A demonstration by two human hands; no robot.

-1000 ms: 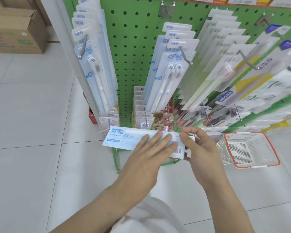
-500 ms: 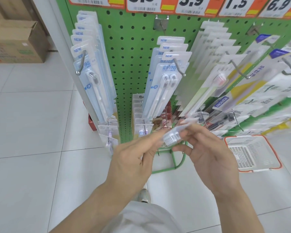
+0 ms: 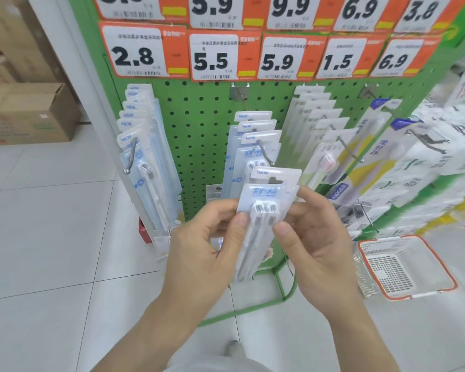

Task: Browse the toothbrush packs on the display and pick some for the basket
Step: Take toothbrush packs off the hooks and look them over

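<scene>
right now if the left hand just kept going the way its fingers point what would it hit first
Most likely the middle row of hanging packs on the green pegboard, right behind the toothbrush pack that the left hand holds. Depth is hard to judge.

Glossy clear-plastic toothbrush pack [image 3: 266,200], perforated metal pegboard [image 3: 199,124]

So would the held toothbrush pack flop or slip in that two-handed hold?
The pack probably stays fairly stiff: it stands upright between both hands without sagging. It looks light, held by thumbs and fingers alone. Its glossy plastic might be somewhat slippery.
</scene>
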